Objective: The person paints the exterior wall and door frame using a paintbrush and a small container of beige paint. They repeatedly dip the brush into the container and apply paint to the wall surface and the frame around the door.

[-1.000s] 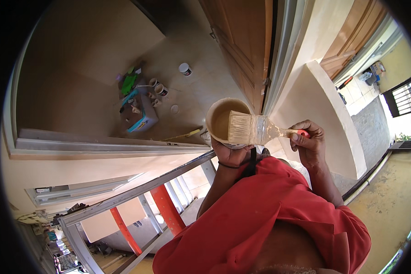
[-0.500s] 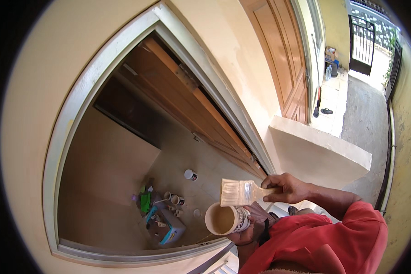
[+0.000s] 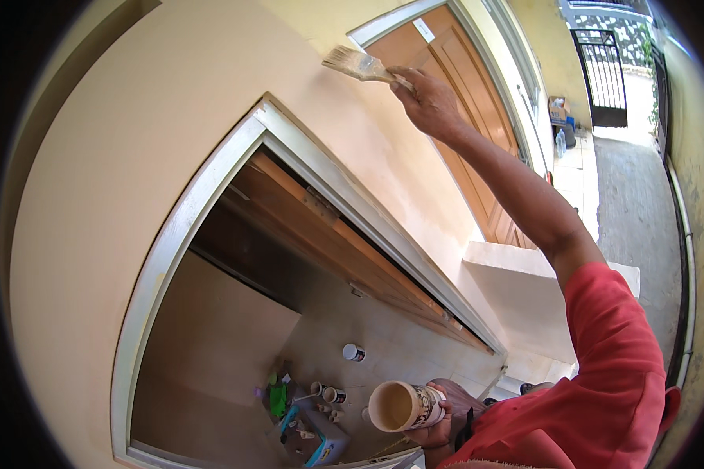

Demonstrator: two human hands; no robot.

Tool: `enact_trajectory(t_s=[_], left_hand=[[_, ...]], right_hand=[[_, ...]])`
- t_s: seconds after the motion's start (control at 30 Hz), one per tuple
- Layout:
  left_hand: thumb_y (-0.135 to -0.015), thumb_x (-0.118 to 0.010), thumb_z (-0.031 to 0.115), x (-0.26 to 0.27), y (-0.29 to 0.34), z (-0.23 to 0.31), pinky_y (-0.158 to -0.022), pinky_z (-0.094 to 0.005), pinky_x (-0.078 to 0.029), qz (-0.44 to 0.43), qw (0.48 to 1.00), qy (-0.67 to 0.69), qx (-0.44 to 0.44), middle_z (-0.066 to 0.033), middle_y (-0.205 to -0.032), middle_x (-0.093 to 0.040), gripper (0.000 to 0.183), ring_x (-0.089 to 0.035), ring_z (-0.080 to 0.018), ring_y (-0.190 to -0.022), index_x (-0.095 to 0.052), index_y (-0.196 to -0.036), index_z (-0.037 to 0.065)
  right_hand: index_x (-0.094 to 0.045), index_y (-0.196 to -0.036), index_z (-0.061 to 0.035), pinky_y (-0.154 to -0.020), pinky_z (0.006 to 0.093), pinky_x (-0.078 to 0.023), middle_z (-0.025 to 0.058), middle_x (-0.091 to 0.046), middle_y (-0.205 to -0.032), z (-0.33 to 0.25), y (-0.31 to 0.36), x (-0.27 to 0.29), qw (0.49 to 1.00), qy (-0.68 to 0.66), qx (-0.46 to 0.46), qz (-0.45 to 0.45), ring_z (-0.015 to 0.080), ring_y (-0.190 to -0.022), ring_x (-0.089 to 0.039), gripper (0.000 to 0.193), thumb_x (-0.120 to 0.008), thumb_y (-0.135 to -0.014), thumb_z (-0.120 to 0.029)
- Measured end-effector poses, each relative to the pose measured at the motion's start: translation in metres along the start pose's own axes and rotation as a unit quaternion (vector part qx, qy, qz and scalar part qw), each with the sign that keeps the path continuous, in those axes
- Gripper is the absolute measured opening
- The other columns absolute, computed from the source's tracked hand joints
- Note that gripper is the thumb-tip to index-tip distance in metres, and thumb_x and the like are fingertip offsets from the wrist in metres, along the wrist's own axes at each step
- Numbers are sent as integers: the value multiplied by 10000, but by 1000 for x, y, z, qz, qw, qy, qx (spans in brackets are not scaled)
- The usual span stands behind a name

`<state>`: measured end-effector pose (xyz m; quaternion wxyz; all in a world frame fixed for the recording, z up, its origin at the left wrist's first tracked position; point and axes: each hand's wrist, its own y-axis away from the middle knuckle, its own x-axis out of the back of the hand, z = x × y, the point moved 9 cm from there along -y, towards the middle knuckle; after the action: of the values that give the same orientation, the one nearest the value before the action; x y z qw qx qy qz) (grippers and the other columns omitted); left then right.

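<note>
The right hand [image 3: 429,100] is raised high, at about 12 o'clock from the person's red sleeve [image 3: 614,375]. Its fingers [image 3: 403,78] are closed around the handle of a paintbrush [image 3: 357,62]. The brush's long axis runs toward 10 o'clock from the hand, and the bristles touch the cream wall [image 3: 133,156] above the white door frame [image 3: 211,180]. The left hand [image 3: 446,414] is low, at 6 o'clock, and its fingers wrap a paint cup [image 3: 403,406] with the open mouth facing left. Small tins [image 3: 352,352] stand on the floor far below.
</note>
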<state>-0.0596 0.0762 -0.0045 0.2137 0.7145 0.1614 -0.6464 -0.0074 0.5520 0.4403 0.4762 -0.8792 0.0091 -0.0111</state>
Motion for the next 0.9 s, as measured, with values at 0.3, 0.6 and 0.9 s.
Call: enact_trajectory(t_s=[0.3, 0.6, 0.9], left_hand=[[-799, -800, 499, 2, -6, -11, -967, -544, -516, -4, 999, -29, 23, -116, -1421, -610, 605, -440, -315, -1430, -714, -1307, 182], [-805, -815, 451, -1, -4, -12, -990, -545, -514, -26, 1000, -9, 14, -141, -1459, -578, 598, -419, -322, -1450, -704, -1325, 179], [-814, -812, 491, 6, -7, -11, -1006, -550, -512, -32, 999, -14, 34, -176, -1489, -526, 676, -438, -364, -1421, -656, -1383, 162]], right_hand=[[-748, -1330, -245, -842, 470, -536, 129, -710, -1042, 10, -53, -34, 999, 54, 3, -7, 334, -973, -691, 309, -634, -1046, -289], [-770, -1302, -230, -875, 496, -543, 194, -727, -1110, 36, -19, -20, 998, 3, -44, -38, 382, -990, -700, 309, -625, -1030, -253], [-762, -1306, -206, -859, 489, -563, 180, -773, -1039, 31, -59, -37, 998, 14, -20, -56, 380, -976, -722, 315, -621, -1025, -226]])
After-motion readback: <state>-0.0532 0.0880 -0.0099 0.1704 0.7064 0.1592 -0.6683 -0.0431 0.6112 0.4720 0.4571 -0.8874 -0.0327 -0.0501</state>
